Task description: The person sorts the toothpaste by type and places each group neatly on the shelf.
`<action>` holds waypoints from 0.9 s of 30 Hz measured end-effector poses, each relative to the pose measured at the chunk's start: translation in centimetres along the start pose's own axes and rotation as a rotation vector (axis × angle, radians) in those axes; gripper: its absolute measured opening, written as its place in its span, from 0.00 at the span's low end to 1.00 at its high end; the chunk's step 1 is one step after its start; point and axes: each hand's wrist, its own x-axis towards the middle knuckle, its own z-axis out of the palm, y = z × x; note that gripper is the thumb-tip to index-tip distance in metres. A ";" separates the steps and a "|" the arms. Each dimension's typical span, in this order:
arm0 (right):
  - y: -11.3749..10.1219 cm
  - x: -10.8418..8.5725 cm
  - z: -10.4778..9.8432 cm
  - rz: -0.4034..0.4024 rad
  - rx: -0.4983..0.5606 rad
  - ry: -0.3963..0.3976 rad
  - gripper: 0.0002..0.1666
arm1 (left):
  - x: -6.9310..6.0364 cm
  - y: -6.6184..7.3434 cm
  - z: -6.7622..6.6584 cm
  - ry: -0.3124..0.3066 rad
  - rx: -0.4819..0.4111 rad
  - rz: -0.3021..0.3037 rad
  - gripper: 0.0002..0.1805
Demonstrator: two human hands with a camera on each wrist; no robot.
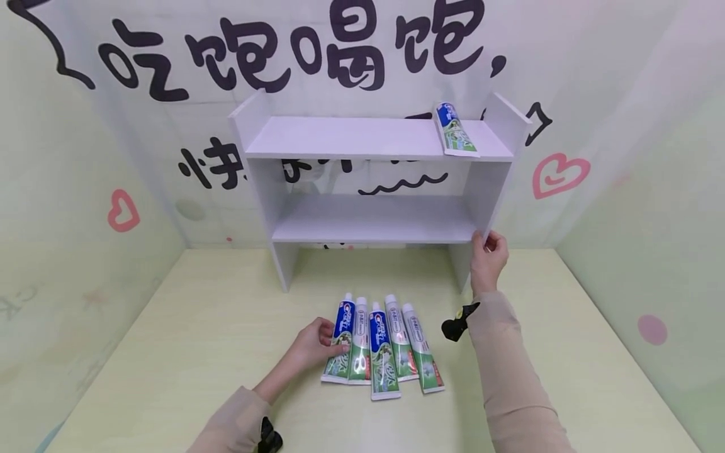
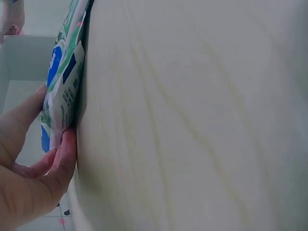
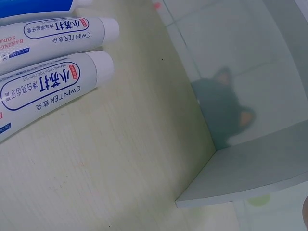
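On the table, several toothpaste tubes lie side by side, caps toward the shelf. My left hand (image 1: 311, 345) pinches the leftmost blue-and-green toothpaste tube (image 1: 344, 319), thumb on top and fingers at its side edge; the left wrist view shows this tube (image 2: 65, 96) close to the tabletop. Another blue-and-green tube (image 1: 381, 343) lies among three white-and-green tubes (image 1: 418, 336). At the white shelf (image 1: 362, 217), my right hand (image 1: 488, 264) grips the front edge of the right side panel, level with the middle board. In the right wrist view only a bit of that hand shows.
One more toothpaste tube (image 1: 455, 129) lies on the shelf's top board, near its right end. The shelf stands at the back of the pale wooden table (image 1: 226, 327). Walls with black lettering and pink hearts (image 1: 561, 176) enclose the table behind and on both sides.
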 end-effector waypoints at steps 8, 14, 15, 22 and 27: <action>-1.4 -1.1 0.0 0.016 -0.030 -0.011 0.06 | -0.4 0.2 0.0 -0.011 0.059 -0.029 0.31; 0.0 -0.1 -0.1 0.009 -0.027 0.002 0.07 | -0.3 0.4 0.1 -0.012 0.103 -0.060 0.31; 0.2 0.1 -0.1 0.004 -0.026 0.005 0.06 | -0.3 0.4 0.1 -0.013 0.102 -0.069 0.31; 0.5 0.1 0.0 -0.014 -0.021 0.005 0.05 | -0.5 0.5 0.2 0.004 0.061 -0.121 0.29; 0.9 0.3 0.1 -0.020 -0.019 0.011 0.04 | -0.6 0.1 0.3 0.034 -0.006 -0.141 0.28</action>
